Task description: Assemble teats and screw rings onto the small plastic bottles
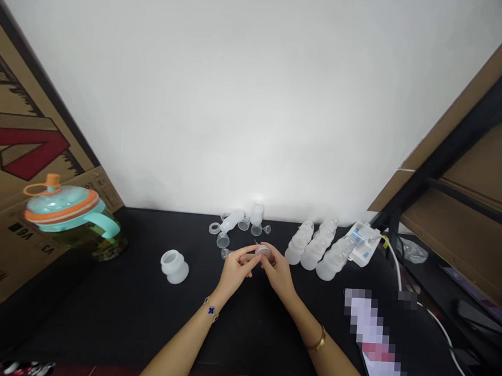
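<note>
My left hand [237,264] and my right hand [277,268] meet above the middle of the black table. Between their fingertips they pinch a small round translucent plastic piece [263,250]; the fingers cover part of it, so its exact kind does not show. Just behind the hands lie loose clear parts, among them a ring [214,228], small funnel-shaped pieces [222,241] and a frosted bottle-like piece [233,219]. To the left, apart from my hands, stands a wide-mouthed frosted white container [175,267]. Right of my right hand are rows of similar frosted containers [334,261].
A large jug with a turquoise and orange lid [62,206] stands at the left by a cardboard box [18,209]. A white power strip [362,244] with its cable and a blurred-out phone-like object [373,340] lie at the right. A white wall [255,98] closes the back.
</note>
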The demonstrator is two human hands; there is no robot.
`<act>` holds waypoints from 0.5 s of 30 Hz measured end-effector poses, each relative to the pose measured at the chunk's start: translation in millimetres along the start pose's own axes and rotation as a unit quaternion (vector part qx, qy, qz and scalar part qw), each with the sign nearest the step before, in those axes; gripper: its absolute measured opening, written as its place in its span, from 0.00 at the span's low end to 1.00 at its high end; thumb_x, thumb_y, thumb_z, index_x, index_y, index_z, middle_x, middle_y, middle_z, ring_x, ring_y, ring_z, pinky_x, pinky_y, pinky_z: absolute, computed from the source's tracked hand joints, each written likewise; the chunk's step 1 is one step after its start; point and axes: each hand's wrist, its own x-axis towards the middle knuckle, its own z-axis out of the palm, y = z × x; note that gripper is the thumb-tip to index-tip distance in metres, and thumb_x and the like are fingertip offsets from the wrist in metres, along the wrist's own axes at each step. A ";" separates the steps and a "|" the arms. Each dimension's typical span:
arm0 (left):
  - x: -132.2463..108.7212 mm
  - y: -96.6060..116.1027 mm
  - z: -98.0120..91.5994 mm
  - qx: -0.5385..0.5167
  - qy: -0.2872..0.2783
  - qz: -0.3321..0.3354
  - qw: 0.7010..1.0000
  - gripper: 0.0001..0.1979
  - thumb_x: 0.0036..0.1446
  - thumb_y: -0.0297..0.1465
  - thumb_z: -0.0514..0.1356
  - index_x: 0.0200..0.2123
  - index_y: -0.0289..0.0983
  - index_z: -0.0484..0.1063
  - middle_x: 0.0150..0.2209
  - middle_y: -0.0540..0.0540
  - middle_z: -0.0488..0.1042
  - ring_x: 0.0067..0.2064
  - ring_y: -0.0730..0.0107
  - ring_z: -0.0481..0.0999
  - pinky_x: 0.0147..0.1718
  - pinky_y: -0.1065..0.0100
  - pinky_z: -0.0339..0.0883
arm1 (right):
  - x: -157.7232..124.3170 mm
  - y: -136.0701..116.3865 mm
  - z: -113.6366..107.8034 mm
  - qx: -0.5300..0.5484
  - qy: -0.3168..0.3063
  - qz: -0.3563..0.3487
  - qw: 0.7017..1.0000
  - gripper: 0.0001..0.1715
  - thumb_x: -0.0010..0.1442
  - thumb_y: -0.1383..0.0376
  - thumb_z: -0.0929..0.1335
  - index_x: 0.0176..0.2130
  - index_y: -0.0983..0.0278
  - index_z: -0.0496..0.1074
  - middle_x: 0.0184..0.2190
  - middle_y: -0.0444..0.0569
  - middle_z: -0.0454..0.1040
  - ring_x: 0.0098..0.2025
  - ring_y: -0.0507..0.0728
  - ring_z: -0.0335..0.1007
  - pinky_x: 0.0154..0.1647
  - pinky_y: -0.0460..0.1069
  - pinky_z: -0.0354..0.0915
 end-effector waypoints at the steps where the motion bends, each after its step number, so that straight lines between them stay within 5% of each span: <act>1: -0.1 0.0 0.0 -0.001 -0.001 0.000 1.000 0.28 0.53 0.45 0.68 0.52 0.32 0.79 0.32 0.42 0.83 0.17 0.79 0.67 0.17 0.75 0.62 | -0.3 0.0 0.3 -0.001 0.001 -0.005 1.000 0.25 0.62 0.56 0.67 0.54 0.65 0.75 0.35 0.50 0.80 0.30 0.55 0.71 0.28 0.48 0.68; 15: -1.3 1.1 1.3 0.027 0.017 0.015 0.999 0.26 0.53 0.44 0.67 0.50 0.32 0.78 0.30 0.43 0.83 0.17 0.79 0.67 0.16 0.75 0.61 | -3.8 -9.3 2.7 -0.039 0.009 -0.023 0.999 0.22 0.63 0.56 0.65 0.52 0.64 0.76 0.31 0.47 0.78 0.26 0.54 0.68 0.27 0.47 0.64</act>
